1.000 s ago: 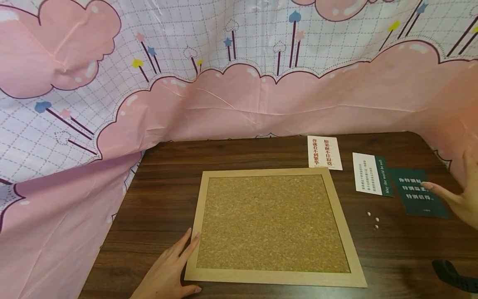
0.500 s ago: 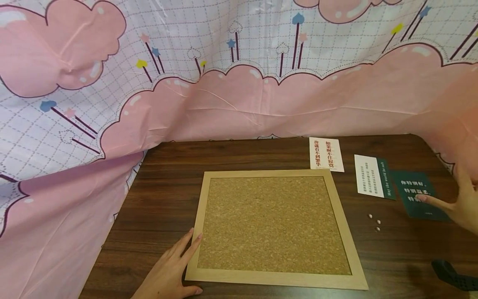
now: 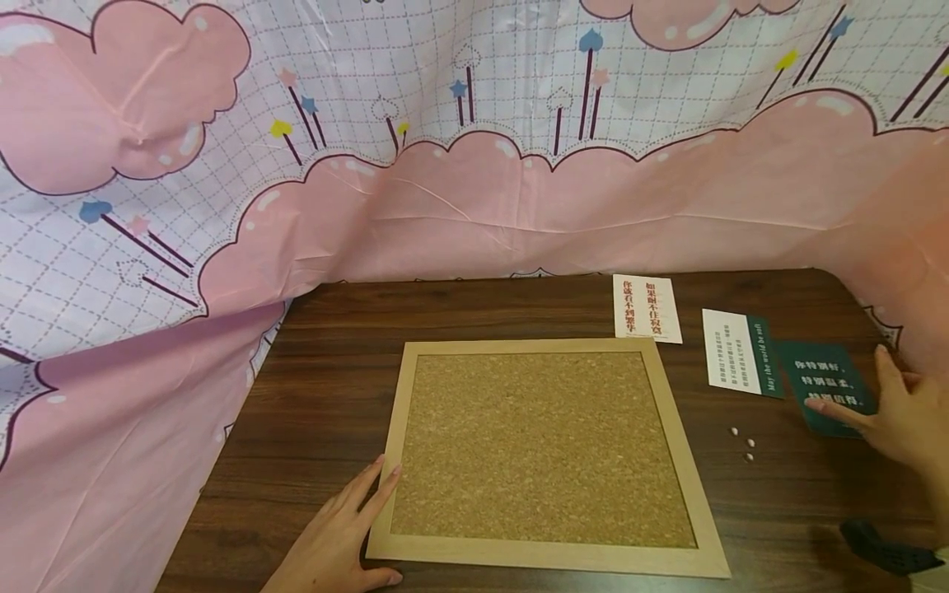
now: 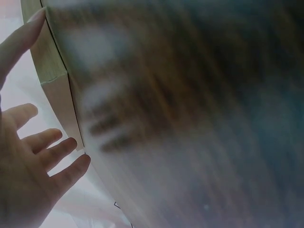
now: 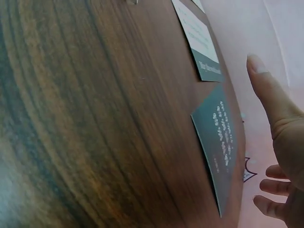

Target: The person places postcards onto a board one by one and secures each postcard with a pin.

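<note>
green card (image 3: 825, 379) lies at far right, likely light, stiff, slick; best pinched by opposite edges. right hand (image 3: 903, 422), spread, hovers over it; left hand (image 3: 334, 523), splayed, touches corkboard (image 3: 544, 449) at left.

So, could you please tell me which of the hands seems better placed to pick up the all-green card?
Probably the right: the right hand holds nothing and is close to the all-green card, while the left hand is across the framed corkboard, at its left edge.
</note>
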`<state>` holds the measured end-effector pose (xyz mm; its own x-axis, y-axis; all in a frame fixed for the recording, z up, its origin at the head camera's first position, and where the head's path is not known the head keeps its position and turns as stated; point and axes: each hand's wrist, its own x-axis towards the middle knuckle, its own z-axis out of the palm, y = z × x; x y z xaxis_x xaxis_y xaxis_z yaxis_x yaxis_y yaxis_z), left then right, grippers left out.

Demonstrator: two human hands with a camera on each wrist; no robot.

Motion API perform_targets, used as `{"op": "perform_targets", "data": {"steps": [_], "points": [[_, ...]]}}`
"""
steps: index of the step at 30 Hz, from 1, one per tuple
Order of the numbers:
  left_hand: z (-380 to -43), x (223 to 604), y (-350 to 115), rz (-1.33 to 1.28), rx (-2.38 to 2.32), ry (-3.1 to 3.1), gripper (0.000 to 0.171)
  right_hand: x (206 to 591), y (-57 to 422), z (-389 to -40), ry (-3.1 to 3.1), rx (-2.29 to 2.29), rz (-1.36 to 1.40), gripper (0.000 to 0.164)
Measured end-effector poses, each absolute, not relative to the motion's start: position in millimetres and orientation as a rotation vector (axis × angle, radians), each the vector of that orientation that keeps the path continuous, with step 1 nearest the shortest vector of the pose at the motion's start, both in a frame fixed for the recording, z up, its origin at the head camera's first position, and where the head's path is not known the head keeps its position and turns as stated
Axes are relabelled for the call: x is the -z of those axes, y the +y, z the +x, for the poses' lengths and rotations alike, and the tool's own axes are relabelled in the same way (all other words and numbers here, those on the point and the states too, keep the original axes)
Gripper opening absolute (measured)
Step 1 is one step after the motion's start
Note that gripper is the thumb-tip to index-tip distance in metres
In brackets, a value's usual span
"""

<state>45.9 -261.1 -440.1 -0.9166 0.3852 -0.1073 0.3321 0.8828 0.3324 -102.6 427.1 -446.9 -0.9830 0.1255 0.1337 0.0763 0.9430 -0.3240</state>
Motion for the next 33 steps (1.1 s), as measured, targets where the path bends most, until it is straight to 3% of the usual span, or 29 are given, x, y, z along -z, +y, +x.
{"op": "perform_targets", "data": {"steps": [33], "points": [[46.7, 444.1, -262.6, 0.565, -0.499, 2.878, 0.118, 466.7, 422.9, -102.1, -3.164, -0.412, -0.356, 0.121]]}}
